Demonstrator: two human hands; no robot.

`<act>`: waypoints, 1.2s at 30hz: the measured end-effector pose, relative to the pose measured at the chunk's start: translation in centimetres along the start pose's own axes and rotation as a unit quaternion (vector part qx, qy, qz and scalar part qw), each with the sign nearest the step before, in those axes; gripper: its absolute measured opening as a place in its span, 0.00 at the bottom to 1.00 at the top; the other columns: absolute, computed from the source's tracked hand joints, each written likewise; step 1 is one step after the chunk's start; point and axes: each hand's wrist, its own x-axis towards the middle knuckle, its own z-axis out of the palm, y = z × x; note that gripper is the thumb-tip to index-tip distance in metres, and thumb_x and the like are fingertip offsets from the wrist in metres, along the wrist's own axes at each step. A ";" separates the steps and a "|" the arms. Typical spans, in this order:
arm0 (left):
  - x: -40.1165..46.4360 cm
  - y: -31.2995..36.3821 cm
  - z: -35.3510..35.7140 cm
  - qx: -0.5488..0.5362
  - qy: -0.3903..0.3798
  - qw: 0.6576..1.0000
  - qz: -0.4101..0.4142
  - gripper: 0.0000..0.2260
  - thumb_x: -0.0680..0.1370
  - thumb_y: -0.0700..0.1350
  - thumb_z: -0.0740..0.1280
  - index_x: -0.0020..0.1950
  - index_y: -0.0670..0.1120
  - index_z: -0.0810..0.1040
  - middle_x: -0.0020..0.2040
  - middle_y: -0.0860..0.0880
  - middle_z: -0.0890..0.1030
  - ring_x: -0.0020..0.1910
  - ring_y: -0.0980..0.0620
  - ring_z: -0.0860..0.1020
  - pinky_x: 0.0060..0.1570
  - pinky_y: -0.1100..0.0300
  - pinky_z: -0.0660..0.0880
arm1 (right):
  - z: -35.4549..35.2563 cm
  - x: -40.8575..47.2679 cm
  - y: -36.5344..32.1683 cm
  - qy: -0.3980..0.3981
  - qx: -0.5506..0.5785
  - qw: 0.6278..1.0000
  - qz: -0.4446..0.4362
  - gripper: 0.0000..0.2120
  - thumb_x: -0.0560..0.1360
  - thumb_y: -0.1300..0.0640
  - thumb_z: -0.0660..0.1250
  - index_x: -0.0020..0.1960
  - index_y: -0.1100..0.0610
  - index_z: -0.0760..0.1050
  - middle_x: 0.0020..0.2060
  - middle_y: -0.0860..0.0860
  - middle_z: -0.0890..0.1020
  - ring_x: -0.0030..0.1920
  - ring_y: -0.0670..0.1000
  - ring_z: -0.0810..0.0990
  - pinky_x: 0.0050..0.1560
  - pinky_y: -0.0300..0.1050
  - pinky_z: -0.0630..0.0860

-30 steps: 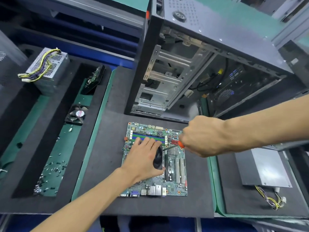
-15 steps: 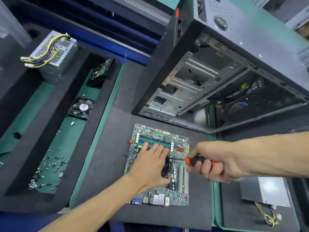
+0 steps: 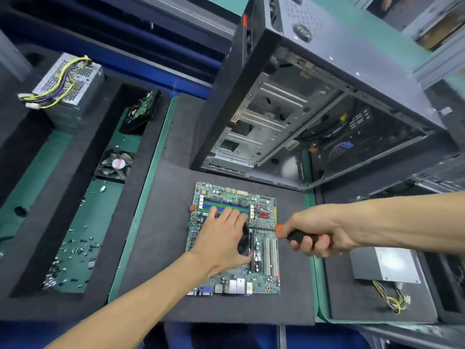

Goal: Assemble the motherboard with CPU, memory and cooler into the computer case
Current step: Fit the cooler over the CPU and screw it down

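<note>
While the green rectangular motherboard lay flat on the dark grey foam mat, long axis running away from the wearer, a black round cooler fan was seen at its centre, largely covered. The left hand was spread palm-down over that cooler, fingers extended rather than curled. The black-and-orange-handled screwdriver was gripped in the closed right hand, just right of the board, tip directed left toward the cooler's right edge. The open grey steel computer case stood beyond the board's far end, so the right hand was judged nearer for fastening.
</note>
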 end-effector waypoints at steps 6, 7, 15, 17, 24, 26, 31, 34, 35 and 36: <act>0.0 0.0 0.1 0.002 0.001 1.000 0.004 0.39 0.70 0.71 0.56 0.71 0.46 0.69 0.59 0.49 0.76 0.58 0.48 0.71 0.62 0.46 0.64 | -0.3 0.8 0.6 0.269 -0.578 0.742 -0.207 0.19 0.80 0.43 0.58 0.38 0.56 0.73 0.39 0.54 0.84 0.32 0.55 0.76 0.32 0.39 0.70; -0.1 0.1 0.1 -0.001 0.003 1.000 0.005 0.39 0.70 0.71 0.56 0.70 0.45 0.70 0.58 0.49 0.76 0.57 0.48 0.71 0.62 0.46 0.64 | -0.4 1.1 0.7 0.280 -0.613 0.702 -0.231 0.20 0.81 0.43 0.56 0.37 0.55 0.69 0.42 0.55 0.83 0.35 0.56 0.76 0.36 0.42 0.71; -0.1 -0.2 0.7 -0.018 0.007 1.000 -0.012 0.38 0.70 0.70 0.56 0.70 0.45 0.71 0.58 0.49 0.77 0.56 0.47 0.71 0.62 0.45 0.64 | -0.7 2.6 -1.3 -0.075 0.050 0.994 0.055 0.18 0.81 0.50 0.66 0.40 0.62 0.76 0.22 0.47 0.68 0.16 0.44 0.65 0.13 0.33 0.59; 0.0 -0.3 0.8 -0.024 0.003 1.000 -0.011 0.39 0.70 0.71 0.56 0.71 0.45 0.70 0.59 0.49 0.76 0.58 0.48 0.71 0.63 0.45 0.63 | -0.9 2.6 -1.9 -0.153 0.209 0.961 0.096 0.17 0.81 0.55 0.65 0.39 0.67 0.77 0.22 0.48 0.68 0.16 0.45 0.66 0.12 0.34 0.59; 0.4 -0.2 0.1 -0.007 0.001 1.000 -0.009 0.40 0.68 0.72 0.55 0.70 0.47 0.70 0.61 0.51 0.77 0.60 0.49 0.71 0.62 0.48 0.63 | -0.8 2.7 1.0 -0.221 0.319 0.919 0.059 0.14 0.79 0.57 0.66 0.44 0.69 0.76 0.26 0.49 0.67 0.18 0.46 0.66 0.12 0.37 0.62; 0.4 -0.2 -0.1 -0.001 -0.001 1.000 -0.010 0.40 0.68 0.73 0.54 0.70 0.48 0.70 0.61 0.51 0.76 0.60 0.49 0.71 0.62 0.48 0.63 | -0.8 2.5 0.8 -0.200 0.286 0.936 0.050 0.13 0.78 0.58 0.68 0.42 0.68 0.75 0.26 0.49 0.67 0.18 0.46 0.66 0.12 0.37 0.62; 0.0 0.0 -0.3 -0.009 0.004 1.000 -0.002 0.38 0.67 0.72 0.56 0.68 0.48 0.72 0.58 0.51 0.77 0.59 0.49 0.72 0.63 0.48 0.63 | -1.2 1.7 0.2 -0.178 0.160 0.970 0.040 0.11 0.77 0.61 0.66 0.38 0.61 0.69 0.26 0.50 0.68 0.18 0.45 0.66 0.13 0.35 0.62; 0.0 0.2 -0.4 -0.013 0.005 1.000 -0.001 0.37 0.67 0.72 0.57 0.67 0.48 0.72 0.57 0.52 0.77 0.57 0.50 0.72 0.62 0.49 0.63 | -1.3 1.8 -0.1 -0.134 0.029 0.990 0.013 0.15 0.82 0.56 0.62 0.38 0.59 0.68 0.27 0.49 0.69 0.19 0.44 0.67 0.15 0.33 0.62; 0.0 0.1 -0.4 -0.014 0.005 1.000 -0.001 0.37 0.67 0.72 0.57 0.66 0.48 0.72 0.56 0.52 0.76 0.57 0.50 0.72 0.61 0.49 0.64 | -1.4 1.8 -0.2 -0.095 -0.045 0.994 -0.013 0.15 0.83 0.54 0.61 0.39 0.58 0.69 0.27 0.49 0.70 0.20 0.44 0.68 0.15 0.33 0.64; -0.1 0.0 -0.4 -0.015 0.006 1.000 -0.001 0.37 0.67 0.72 0.58 0.66 0.48 0.72 0.56 0.52 0.77 0.56 0.50 0.72 0.61 0.48 0.65 | -1.4 1.8 -0.2 -0.044 -0.137 0.988 -0.048 0.15 0.84 0.53 0.60 0.41 0.59 0.70 0.26 0.49 0.71 0.20 0.45 0.69 0.17 0.33 0.66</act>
